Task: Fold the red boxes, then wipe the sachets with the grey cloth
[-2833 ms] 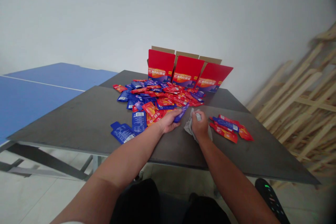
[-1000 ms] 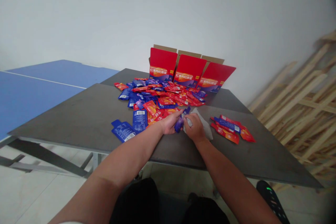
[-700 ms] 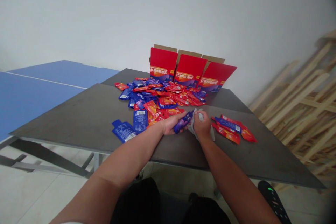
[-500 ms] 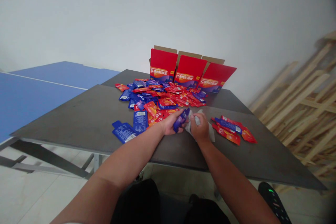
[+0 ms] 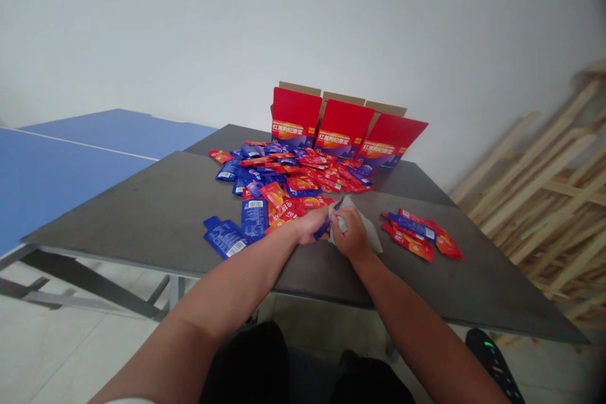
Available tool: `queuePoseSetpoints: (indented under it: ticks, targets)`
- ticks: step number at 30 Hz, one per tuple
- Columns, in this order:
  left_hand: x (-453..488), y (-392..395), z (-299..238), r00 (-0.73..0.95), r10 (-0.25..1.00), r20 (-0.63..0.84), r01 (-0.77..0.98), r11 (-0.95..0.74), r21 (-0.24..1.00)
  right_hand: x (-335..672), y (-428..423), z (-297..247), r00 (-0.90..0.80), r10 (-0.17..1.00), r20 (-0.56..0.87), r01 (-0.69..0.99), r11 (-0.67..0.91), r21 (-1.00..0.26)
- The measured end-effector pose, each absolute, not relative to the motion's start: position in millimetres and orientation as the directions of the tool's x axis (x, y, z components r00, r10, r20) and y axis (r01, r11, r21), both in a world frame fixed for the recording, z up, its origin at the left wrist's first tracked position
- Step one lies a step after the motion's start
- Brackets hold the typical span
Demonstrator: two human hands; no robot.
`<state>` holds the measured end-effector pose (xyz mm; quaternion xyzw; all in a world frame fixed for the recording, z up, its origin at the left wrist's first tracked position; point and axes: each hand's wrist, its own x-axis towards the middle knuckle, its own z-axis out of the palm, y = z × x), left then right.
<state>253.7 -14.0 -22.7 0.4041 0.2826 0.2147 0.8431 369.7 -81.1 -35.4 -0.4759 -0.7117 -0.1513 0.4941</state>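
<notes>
Purple pouch (image 5: 322, 230), as the head view shows it, sits in the left hand (image 5: 310, 225) at the near right side of the pile of red and blue pouches (image 5: 303, 170). The left hand's fingers are curled around it, leaving part of its body and its narrow tip showing. The right hand (image 5: 353, 233), a little farther right of the pile, is bunched closed on a pale grey cloth (image 5: 370, 230); the cloth meets the pouch between the two hands, its loose end spreading away from the pile. How much of the pouch the cloth covers I cannot tell.

Well to the right of the pile, a small group of red and blue pouches (image 5: 411, 225) lies overlapping on the dark table (image 5: 142, 208). At the pile's near left edge, a blue pouch (image 5: 225, 238) lies flat with its barcode up. Three red boxes (image 5: 345, 120) stand in a row just behind the pile, flaps raised. Beyond the pile to the left is a blue table (image 5: 95, 139); far to its right, wooden frames (image 5: 558, 183) lean, blurred.
</notes>
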Motion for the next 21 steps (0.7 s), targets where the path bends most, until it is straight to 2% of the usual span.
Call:
queuePoseSetpoints:
  ticks: [4,8,10,15,18,21]
  targets:
    - [250.3,-18.8,-17.0,0.766,0.581,-0.275,-0.07,0.5,0.863,378.1,-75.8,-36.7,0.172,0.551,0.816,0.84,0.351,-0.414]
    - [246.8,-20.7,-12.1,0.818,0.507,-0.273,-0.028,0.509,0.86,388.9,-69.1,-42.9,0.426,0.542,0.724,0.769,0.203,-0.606]
    - [245.9,-19.7,-11.5,0.823,0.493,-0.281,-0.029,0.531,0.847,394.0,-65.8,-46.2,0.498,0.547,0.673,0.726,0.162,-0.669]
    - [242.0,-14.8,-8.5,0.855,0.443,-0.269,-0.121,0.675,0.728,401.0,-60.4,-49.7,0.515,0.587,0.624,0.711,0.115,-0.694]
    - [238.0,-12.2,-4.3,0.888,0.423,-0.179,-0.242,0.762,0.601,399.9,-59.6,-49.4,0.433,0.633,0.642,0.771,0.109,-0.627]
    - [237.1,-10.3,-2.4,0.875,0.469,-0.115,-0.351,0.781,0.516,397.4,-60.8,-50.3,0.288,0.68,0.675,0.83,0.175,-0.53]
